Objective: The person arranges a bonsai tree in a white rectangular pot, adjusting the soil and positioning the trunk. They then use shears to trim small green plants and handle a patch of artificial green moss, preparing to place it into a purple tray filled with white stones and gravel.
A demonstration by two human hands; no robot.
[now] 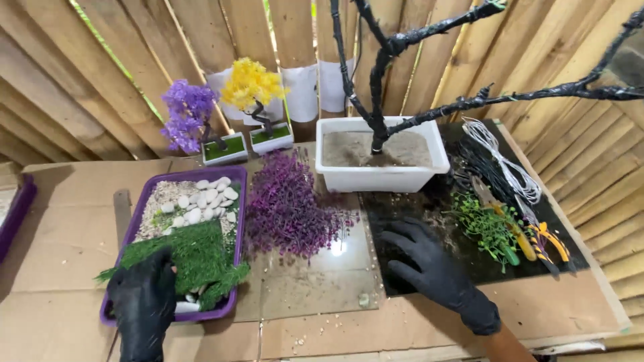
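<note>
A cardboard-covered table [563,308] fills the view, backed by a wall of slanted wooden slats. At the far centre stands a white rectangular planter [382,175] filled with sandy soil, and from it rises a bare tree wrapped in black tape [380,67], its branches spreading to the right. Left of the planter lies a heap of purple artificial foliage [288,211] on a glass pane. At the near left sits a purple tray [236,201] holding pale gravel, white pebbles [201,201] and a tuft of green artificial grass [198,258]. Behind the tray, far left, stand two small finished trees, one purple [188,117] and one yellow [251,84]. On a dark mat at the right lie green sprigs [486,228], coiled white wire [510,167] and yellow-handled pliers [547,241].

The left hand [144,302], in a black glove, rests on the near end of the grass in the tray; whether its fingers close around the tuft I cannot tell. The right hand [429,268], also gloved, lies flat and spread on the dark mat, holding nothing, near the green sprigs.

As I judge it, lifting the grass cleanly calls for a pinch low at its base, so the gravel beneath stays in the tray, while the flat right hand steadies the body.
</note>
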